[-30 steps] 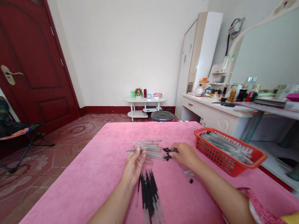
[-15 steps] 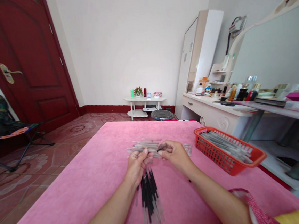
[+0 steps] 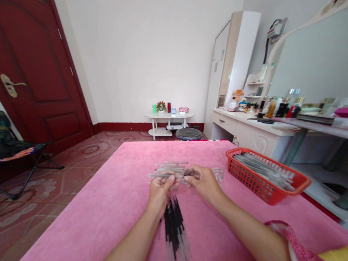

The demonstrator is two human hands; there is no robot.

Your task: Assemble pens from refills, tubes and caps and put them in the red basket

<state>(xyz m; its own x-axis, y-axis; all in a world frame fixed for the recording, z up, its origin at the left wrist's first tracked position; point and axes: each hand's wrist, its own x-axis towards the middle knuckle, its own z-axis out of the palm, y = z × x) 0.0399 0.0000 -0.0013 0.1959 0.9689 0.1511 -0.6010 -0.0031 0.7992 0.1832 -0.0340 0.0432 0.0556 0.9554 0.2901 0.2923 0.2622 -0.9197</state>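
My left hand [image 3: 163,185] is closed, thumb against fingers, around a thin grey stick [image 3: 158,175] that looks like a pen refill and points out to the left. Close by on the right, my right hand [image 3: 200,177] pinches at the stick's right-hand side; a small dark bit shows at its fingertips, too small to name. Behind both hands lies a loose pile of pale translucent sticks [image 3: 172,163]. Nearer to me, a bundle of sticks with black upper parts and clear lower ends [image 3: 173,224] rests on the pink cloth, partly under my left wrist.
A pink cloth [image 3: 108,217] covers the table. On its right stands an orange-red basket [image 3: 254,182] full of grey sticks. Short clear pieces [image 3: 218,174] lie beyond my right hand. Yellow fabric [image 3: 343,252] is at the lower right corner. A dressing table [image 3: 253,125] stands farther right.
Both hands stay in nearly the same place, with the fingertips shifted very slightly. The dark bit at the right fingertips shows less distinctly now.
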